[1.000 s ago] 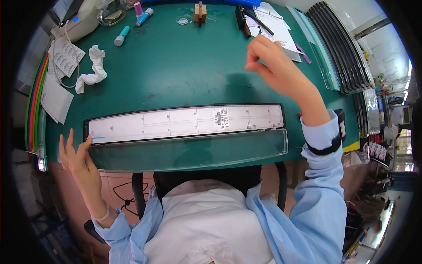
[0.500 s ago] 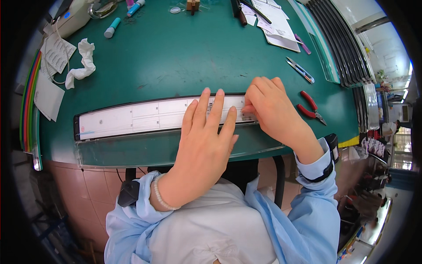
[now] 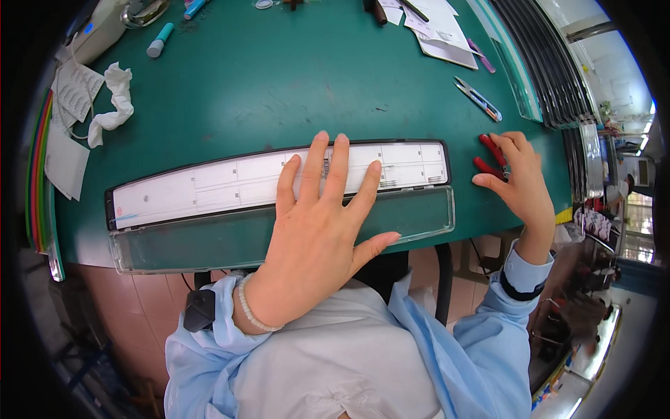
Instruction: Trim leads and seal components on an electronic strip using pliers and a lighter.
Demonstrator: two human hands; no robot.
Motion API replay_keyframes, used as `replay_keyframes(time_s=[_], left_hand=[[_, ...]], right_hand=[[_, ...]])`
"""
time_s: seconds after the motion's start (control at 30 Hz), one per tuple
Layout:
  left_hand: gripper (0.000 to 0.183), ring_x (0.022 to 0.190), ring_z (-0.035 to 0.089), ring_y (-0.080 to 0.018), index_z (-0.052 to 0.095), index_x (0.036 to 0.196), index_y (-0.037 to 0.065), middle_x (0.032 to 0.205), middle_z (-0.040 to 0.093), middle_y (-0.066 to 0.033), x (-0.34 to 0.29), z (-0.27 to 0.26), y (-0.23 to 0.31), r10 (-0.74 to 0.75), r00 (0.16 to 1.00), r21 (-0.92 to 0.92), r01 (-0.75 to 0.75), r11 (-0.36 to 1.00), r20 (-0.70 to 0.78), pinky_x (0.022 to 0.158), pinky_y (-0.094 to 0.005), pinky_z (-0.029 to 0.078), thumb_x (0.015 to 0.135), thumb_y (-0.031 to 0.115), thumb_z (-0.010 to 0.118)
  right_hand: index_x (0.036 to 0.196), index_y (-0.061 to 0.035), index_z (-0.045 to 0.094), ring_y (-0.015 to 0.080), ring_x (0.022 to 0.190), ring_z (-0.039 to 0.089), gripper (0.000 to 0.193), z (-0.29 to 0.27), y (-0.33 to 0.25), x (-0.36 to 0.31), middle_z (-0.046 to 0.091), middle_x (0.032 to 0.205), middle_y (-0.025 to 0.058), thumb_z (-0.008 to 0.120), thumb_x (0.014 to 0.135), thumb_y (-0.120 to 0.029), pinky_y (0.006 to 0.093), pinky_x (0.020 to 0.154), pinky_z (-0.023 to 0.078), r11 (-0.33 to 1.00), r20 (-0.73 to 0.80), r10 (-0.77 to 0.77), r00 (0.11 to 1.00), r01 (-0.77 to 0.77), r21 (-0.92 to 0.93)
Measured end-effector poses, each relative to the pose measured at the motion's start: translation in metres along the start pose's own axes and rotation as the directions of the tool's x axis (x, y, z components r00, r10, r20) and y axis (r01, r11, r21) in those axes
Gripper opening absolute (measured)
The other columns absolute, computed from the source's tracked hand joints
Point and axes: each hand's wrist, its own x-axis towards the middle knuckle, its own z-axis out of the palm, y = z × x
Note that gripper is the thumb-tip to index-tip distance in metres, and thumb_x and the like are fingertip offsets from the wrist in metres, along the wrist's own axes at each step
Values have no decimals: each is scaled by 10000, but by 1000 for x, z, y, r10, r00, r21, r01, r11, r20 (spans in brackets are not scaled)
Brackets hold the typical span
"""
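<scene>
A long, shallow black-rimmed case (image 3: 167, 200) lies open on the green table, lined with a white printed strip. Its clear lid (image 3: 188, 246) is hinged out toward me, reaching the table's front edge. Across the middle of the case rests my left hand (image 3: 317, 220), flat with its fingers spread. Thin, fine pieces lie on the strip, too small to name. Over at the right, my right hand (image 3: 522, 178) is at the red-handled pliers (image 3: 490, 148), thumb and fingers apart around them. The hand partly hides the pliers' jaws, and I cannot tell whether it touches them.
Thread snips (image 3: 478, 98) lie beyond the pliers. White papers (image 3: 447, 38) and a purple pen (image 3: 481, 56) sit at the back right, beside stacked black trays (image 3: 541, 63). On the left are crumpled tissue (image 3: 114, 105), a capped teal tube (image 3: 160, 40) and paper slips (image 3: 66, 164).
My right hand has left the right end of the case and moved right to the pliers, its fingers parting. My left hand stays on the case. The view has shifted slightly.
</scene>
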Motion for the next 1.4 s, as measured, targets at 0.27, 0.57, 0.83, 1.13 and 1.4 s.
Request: replay_keyframes(time_s=[0.27, 0.57, 0.83, 1.13, 1.4], left_hand=[[870, 1378, 287, -477, 528, 1386, 73, 1478, 330, -300, 0, 0, -1, -12, 999, 52, 9, 999, 48, 1117, -575, 194, 724, 602, 722], [897, 1383, 282, -478, 505, 1407, 87, 1485, 319, -300, 2, -1, 0, -34, 995, 64, 28, 998, 94, 1107, -576, 194, 710, 607, 723], [913, 1380, 294, -478, 518, 1404, 116, 1489, 326, -290, 6, -4, 3, -63, 990, 60, 56, 997, 129, 1101, -573, 203, 660, 585, 764], [933, 1371, 319, -470, 534, 1397, 128, 1475, 357, -287, 6, -4, 1, -73, 989, 61, 66, 996, 125, 1093, -555, 216, 611, 556, 800], [933, 1378, 309, -462, 533, 1404, 146, 1476, 354, -284, 9, -6, 2, -82, 984, 72, 71, 995, 160, 1093, -547, 213, 619, 585, 783]], right_hand=[[1235, 8, 513, 231, 1078, 572, 522, 1, -2, 1, 538, 1190, 156, 777, 818, -163, 341, 790, 540, 926, -70, 103, 992, -70, 370], [1350, 80, 350, 413, 1207, 519, 507, 13, -88, 50, 473, 1286, 270, 507, 967, -214, 591, 990, 492, 269, -455, 208, 866, 396, 878], [1242, -39, 509, 258, 925, 536, 395, 26, -117, 53, 517, 1091, 164, 381, 1044, -356, 380, 652, 507, 209, -577, 270, 771, 538, 816], [1163, -100, 555, 225, 826, 517, 483, 42, -111, 48, 471, 1079, 134, 274, 1053, -477, 368, 617, 542, 243, -662, 77, 745, 630, 737], [1285, -24, 547, 337, 946, 626, 681, 41, -111, 50, 555, 1187, 271, 229, 1023, -567, 449, 642, 601, 282, -628, 158, 762, 574, 769]])
